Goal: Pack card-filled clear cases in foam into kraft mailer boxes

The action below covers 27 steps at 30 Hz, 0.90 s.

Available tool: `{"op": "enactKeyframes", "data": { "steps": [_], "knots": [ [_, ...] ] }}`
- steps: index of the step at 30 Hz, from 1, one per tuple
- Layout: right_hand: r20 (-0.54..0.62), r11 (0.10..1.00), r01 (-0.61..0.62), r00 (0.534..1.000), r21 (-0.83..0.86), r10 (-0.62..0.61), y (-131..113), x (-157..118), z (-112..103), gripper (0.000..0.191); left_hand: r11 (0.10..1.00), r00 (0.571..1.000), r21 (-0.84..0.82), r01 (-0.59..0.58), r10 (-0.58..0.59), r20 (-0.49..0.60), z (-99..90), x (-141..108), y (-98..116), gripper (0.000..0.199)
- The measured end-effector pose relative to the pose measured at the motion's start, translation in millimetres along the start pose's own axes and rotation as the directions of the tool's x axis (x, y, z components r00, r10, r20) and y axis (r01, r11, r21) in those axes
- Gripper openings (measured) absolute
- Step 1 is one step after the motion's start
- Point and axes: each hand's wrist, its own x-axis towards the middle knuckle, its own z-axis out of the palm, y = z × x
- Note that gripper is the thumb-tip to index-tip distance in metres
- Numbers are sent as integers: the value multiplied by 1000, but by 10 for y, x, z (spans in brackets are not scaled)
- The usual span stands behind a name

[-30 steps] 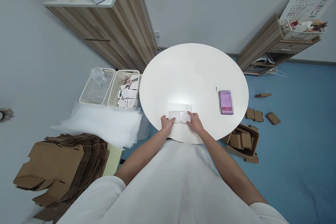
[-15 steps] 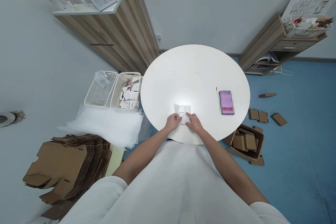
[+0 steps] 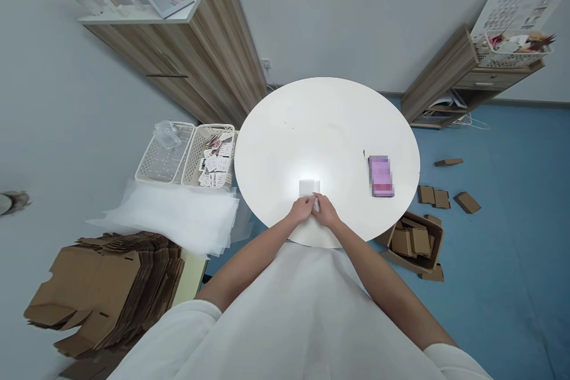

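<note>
Near the front edge of the round white table (image 3: 329, 119) lies a small white sheet (image 3: 306, 187), folded over; whether anything is inside it I cannot tell. My left hand (image 3: 301, 209) is closed on its near left part. From the right, my right hand (image 3: 326, 212) pinches the sheet's right side, and the fingertips of both hands almost meet. A flat purple item (image 3: 381, 176), blurred out in the picture, rests farther right on the table.
Left of the table are a basket of printed cards (image 3: 217, 160), a basket with clear bags (image 3: 165, 151), thin white sheets (image 3: 169, 214) and stacked flat cardboard (image 3: 98, 285). An open carton of small brown boxes (image 3: 412, 242) stands on the floor at right.
Both hands have come closer together, and the sheet's side flaps are now folded inward, making it narrower. The view has shifted slightly.
</note>
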Motion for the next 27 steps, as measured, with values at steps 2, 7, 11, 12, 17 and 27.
{"op": "enactKeyframes", "data": {
  "steps": [2, 7, 11, 12, 17, 27],
  "knots": [
    [-14, 1000, 4, 1000, 9, -4, 17, 17, 13, 58, 997, 997, 40, -72, 71, 28, -6, -43, -8, 37],
    [0, 999, 24, 1000, 39, -24, 83, 35, 2, 58, 919, 936, 186, -349, 351, 20, 33, -219, -97, 26],
    [9, 998, -1, 1000, 57, 0, 95, 26, -13, 61, 850, 882, 259, -458, 471, 12, -49, -315, -273, 27],
    [11, 998, -4, 1000, 60, 3, 94, 26, -16, 62, 835, 872, 294, -465, 490, -12, -93, -319, -323, 27],
    [27, 995, -23, 999, 93, 21, 102, 54, -51, 62, 689, 825, 510, -515, 560, 77, -294, -227, -464, 35],
    [-10, 977, 192, 981, -92, -193, 123, -110, -142, 63, 519, 797, 637, -570, 539, 274, -260, -17, -315, 52]
  ]
}}
